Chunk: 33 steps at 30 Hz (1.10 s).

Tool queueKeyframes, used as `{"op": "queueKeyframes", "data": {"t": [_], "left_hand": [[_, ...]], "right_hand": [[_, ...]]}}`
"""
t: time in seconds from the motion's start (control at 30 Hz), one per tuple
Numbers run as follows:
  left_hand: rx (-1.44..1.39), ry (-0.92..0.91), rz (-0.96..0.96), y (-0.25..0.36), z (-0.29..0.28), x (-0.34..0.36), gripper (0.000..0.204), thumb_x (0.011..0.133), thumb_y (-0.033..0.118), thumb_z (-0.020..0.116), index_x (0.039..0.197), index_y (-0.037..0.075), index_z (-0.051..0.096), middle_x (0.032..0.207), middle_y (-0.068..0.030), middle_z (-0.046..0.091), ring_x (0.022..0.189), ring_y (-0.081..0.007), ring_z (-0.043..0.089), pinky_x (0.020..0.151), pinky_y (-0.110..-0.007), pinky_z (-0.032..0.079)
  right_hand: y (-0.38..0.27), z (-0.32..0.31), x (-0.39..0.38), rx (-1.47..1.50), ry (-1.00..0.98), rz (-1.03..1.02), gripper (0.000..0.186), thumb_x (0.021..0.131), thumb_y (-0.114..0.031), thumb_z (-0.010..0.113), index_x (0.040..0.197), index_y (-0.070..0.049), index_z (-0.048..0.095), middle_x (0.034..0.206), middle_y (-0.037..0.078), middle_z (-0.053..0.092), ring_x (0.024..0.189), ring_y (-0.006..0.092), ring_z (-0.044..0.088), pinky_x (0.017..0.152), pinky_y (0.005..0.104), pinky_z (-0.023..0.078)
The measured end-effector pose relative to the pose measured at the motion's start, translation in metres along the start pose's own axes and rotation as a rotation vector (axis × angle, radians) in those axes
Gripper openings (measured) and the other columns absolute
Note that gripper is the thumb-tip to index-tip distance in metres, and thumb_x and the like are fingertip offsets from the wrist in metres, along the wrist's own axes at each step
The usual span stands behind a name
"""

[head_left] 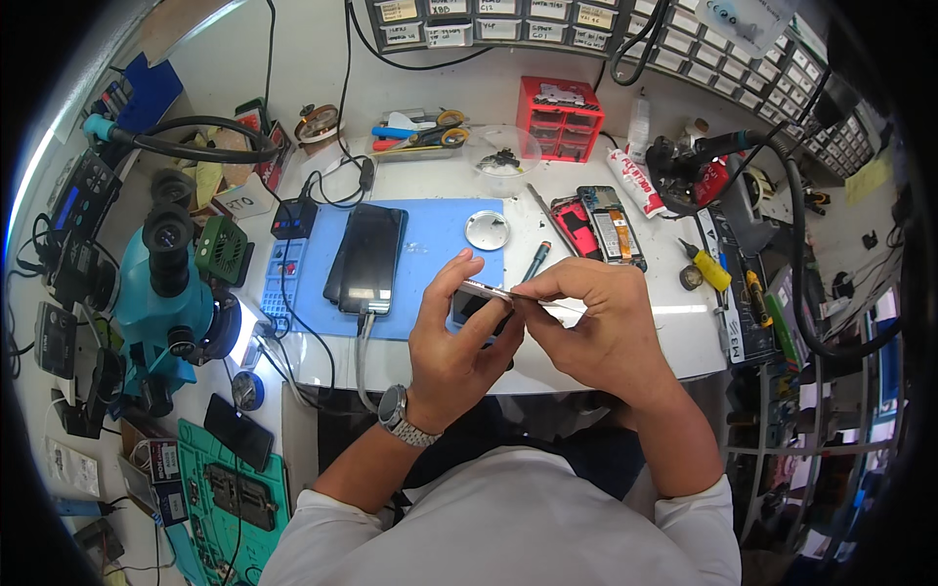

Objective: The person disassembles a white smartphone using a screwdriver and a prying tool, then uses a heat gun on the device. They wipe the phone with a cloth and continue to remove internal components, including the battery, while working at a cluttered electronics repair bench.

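Observation:
A phone (486,290) is tilted edge-on above the front of the blue work mat (451,234). My left hand (454,337), with a metal watch on its wrist, is closed around this phone. The fingertips of my right hand (596,322) are pinched together at the phone's right end. What they grip there is too small to make out. Just beyond my hands lies a teal and black screwdriver (537,259). Further left, a dark phone (369,259) lies on the mat with a cable (363,356) at its lower end.
An opened phone (616,230) and a red-and-black phone part (578,225) lie beyond my right hand. A round metal dish (487,230) sits on the mat. A teal microscope (166,303) stands at left. Behind are a red drawer box (559,119) and a clear bowl (500,161).

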<state>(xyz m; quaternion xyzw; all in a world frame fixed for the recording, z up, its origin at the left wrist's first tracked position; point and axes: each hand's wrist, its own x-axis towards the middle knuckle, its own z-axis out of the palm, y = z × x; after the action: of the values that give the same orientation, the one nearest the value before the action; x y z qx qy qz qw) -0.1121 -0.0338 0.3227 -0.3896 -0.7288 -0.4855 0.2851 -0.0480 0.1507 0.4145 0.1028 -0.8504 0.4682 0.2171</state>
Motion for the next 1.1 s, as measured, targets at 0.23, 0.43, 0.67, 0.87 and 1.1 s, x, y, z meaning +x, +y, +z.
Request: {"op": "queueKeyframes", "data": {"t": [0.23,0.43,0.67,0.87,1.1], "left_hand": [[0.013,-0.001,0.021,-0.002,-0.001,-0.002,0.040,0.080,0.002,0.100,0.116,0.004,0.080,0.150,-0.0259,0.064,0.141,-0.0513,0.069,0.110,-0.054,0.064],[0.043,0.007,0.043,-0.001,0.000,-0.003,0.043,0.079,0.003,0.101,0.117,0.003,0.080,0.149,-0.0271,0.064,0.137,-0.0502,0.070,0.108,-0.054,0.064],[0.143,-0.008,0.055,0.006,-0.003,0.004,0.043,0.078,0.008,0.101,0.116,0.005,0.081,0.140,-0.0237,0.066,0.124,-0.0444,0.076,0.092,-0.047,0.068],[0.173,-0.005,0.040,0.005,0.000,0.004,0.043,0.078,0.011,0.100,0.115,0.010,0.080,0.133,-0.0207,0.067,0.110,-0.0365,0.078,0.072,-0.041,0.066],[0.200,-0.010,0.031,0.009,0.000,0.013,0.040,0.079,0.013,0.100,0.113,0.011,0.079,0.125,-0.0177,0.068,0.100,-0.0317,0.075,0.064,-0.038,0.062]], "right_hand": [[-0.001,0.001,-0.001,0.003,-0.006,0.005,0.018,0.088,0.006,0.087,0.105,0.001,0.086,0.094,0.015,0.084,0.085,0.0239,0.083,0.078,0.0341,0.064],[-0.001,0.003,-0.002,-0.011,-0.002,-0.015,0.017,0.087,0.007,0.087,0.103,0.001,0.086,0.092,0.015,0.083,0.082,0.0242,0.083,0.076,0.0344,0.063],[0.003,0.005,-0.002,-0.005,0.028,-0.052,0.013,0.086,0.004,0.085,0.099,0.001,0.082,0.090,0.017,0.081,0.079,0.0311,0.082,0.072,0.0378,0.062],[0.002,0.004,-0.002,0.022,0.025,-0.010,0.010,0.087,0.003,0.083,0.096,0.003,0.081,0.090,0.018,0.081,0.081,0.0327,0.082,0.073,0.0388,0.062],[0.009,0.006,-0.009,0.041,0.048,0.067,0.018,0.090,0.001,0.083,0.108,0.003,0.083,0.094,0.016,0.084,0.082,0.0237,0.082,0.074,0.0348,0.061]]}}
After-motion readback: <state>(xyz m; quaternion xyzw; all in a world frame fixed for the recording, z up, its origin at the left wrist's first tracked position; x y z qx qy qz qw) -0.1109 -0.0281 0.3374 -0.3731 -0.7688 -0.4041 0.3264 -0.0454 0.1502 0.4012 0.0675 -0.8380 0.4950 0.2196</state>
